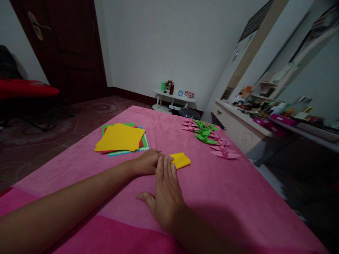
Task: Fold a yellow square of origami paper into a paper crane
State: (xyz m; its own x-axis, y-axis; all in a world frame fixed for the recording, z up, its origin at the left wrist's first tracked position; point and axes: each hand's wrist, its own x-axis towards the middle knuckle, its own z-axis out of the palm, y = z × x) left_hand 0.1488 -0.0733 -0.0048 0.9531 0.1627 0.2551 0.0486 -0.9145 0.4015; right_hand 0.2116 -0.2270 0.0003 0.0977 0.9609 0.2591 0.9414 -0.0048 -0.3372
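Note:
A folded yellow paper [180, 159] lies on the pink tablecloth [225, 190]. My left hand [146, 162] reaches in from the left and rests at the paper's left edge, its fingers curled and partly hidden behind my right hand. My right hand [165, 192] lies flat, fingers together and stretched out, its fingertips pressing on the paper's near left edge, thumb spread to the left.
A stack of coloured square sheets [120, 138], yellow on top, lies to the left. A row of pink and green folded paper cranes [208, 135] runs along the right side. Beyond the table stand a small white shelf [173, 97], a cluttered dresser [246, 120] and a dark door [66, 46].

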